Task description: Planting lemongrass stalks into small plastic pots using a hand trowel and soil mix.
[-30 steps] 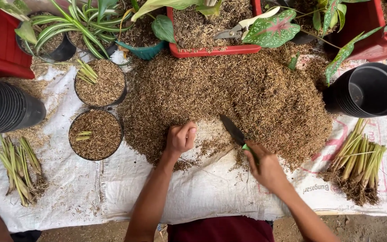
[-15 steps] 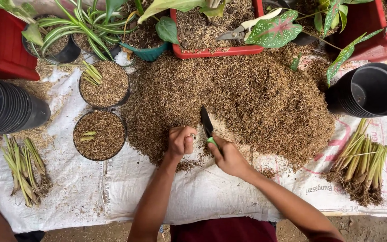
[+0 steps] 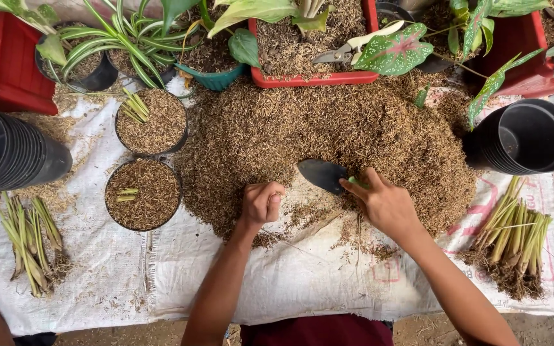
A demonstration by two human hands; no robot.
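The small trowel (image 3: pixel 324 174), dark blade and green handle, lies flat at the near edge of the husk pile (image 3: pixel 328 131), held by its handle in the right hand (image 3: pixel 383 204); it looks light and stiff, best gripped at that handle, while the husks are loose and would spill easily. The left hand (image 3: pixel 261 204) is curled into a fist, and I cannot tell whether it holds anything, resting on the white sacking (image 3: pixel 302 282) over the surface. Two filled black pots (image 3: pixel 142 195) sit to the left, stacked empty pots (image 3: pixel 530 138) to the right, above a bundle of cuttings (image 3: pixel 514 237).
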